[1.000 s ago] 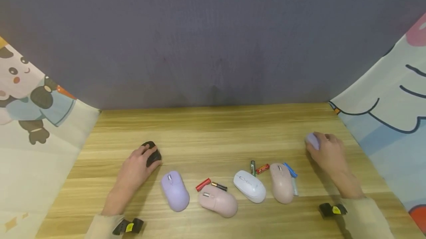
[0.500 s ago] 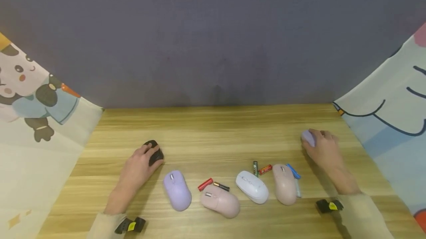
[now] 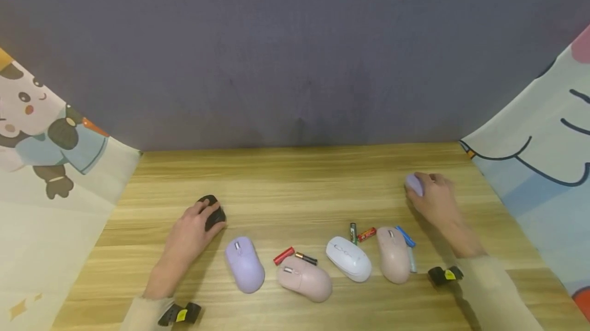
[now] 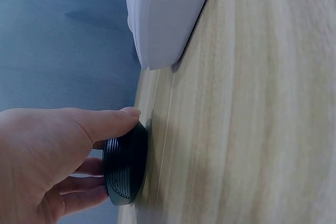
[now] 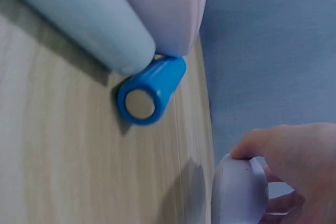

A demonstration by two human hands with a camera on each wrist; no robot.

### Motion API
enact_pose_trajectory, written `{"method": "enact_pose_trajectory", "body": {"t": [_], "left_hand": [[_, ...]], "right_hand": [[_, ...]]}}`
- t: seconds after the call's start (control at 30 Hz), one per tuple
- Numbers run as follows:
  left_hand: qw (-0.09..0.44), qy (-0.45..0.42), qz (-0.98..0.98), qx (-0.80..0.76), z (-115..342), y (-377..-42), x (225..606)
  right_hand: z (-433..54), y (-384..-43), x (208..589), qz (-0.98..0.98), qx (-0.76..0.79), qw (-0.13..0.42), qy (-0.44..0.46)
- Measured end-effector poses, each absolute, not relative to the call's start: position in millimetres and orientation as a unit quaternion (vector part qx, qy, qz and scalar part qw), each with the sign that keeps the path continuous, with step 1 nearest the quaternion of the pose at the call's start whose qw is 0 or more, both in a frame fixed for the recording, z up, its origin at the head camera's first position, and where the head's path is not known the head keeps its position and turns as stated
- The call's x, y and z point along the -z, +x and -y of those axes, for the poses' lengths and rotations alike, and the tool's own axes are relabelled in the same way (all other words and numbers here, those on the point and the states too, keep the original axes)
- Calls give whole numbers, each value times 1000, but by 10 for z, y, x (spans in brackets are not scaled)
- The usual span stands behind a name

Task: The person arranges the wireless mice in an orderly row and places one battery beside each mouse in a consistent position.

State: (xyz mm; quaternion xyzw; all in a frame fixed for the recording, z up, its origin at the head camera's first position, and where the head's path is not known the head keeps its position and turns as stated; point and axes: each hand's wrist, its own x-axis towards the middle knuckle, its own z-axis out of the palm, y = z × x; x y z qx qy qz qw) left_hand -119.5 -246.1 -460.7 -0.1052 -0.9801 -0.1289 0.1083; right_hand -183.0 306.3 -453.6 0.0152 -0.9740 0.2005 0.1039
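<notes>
At the left of the table, my left hand (image 3: 188,231) grips a black computer mouse (image 3: 215,218). In the left wrist view the thumb lies on one side of this mouse (image 4: 126,169), with fingers on the other. My right hand (image 3: 435,198) holds a light purple mouse (image 3: 414,185) toward the back right. The right wrist view shows the thumb at the edge of that mouse (image 5: 239,192). Nearest the left hand lies another purple mouse (image 3: 245,264). A blue battery (image 3: 405,236) and a pale blue one (image 3: 412,260) lie beside a pink mouse (image 3: 393,254), in front of the right hand.
Front and centre are a second pink mouse (image 3: 304,278) and a white mouse (image 3: 349,259). By the pink one lie a red battery (image 3: 283,255) and a black-and-gold battery (image 3: 306,259). A green battery (image 3: 353,233) and a red one (image 3: 366,234) lie behind the white mouse. A grey wall (image 3: 295,64) stands behind the table.
My right hand has moved left and slightly farther back with the purple mouse in its grip. The left hand stays on the black mouse.
</notes>
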Motion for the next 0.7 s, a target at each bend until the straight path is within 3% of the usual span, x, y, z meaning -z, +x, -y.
{"method": "enact_pose_trajectory", "body": {"t": [0.33,0.57,0.7], "left_hand": [[110,-106,980,124,2448,-1169,4592],[114,-105,980,127,2453,-1156,4596],[115,-104,980,127,2456,-1144,4586]], "right_hand": [[-2942,-1949,4531,972,-208,108,27],[-2880,-2045,4567,964,-208,152,62],[-2842,-2096,4583,964,-210,150,69]]}}
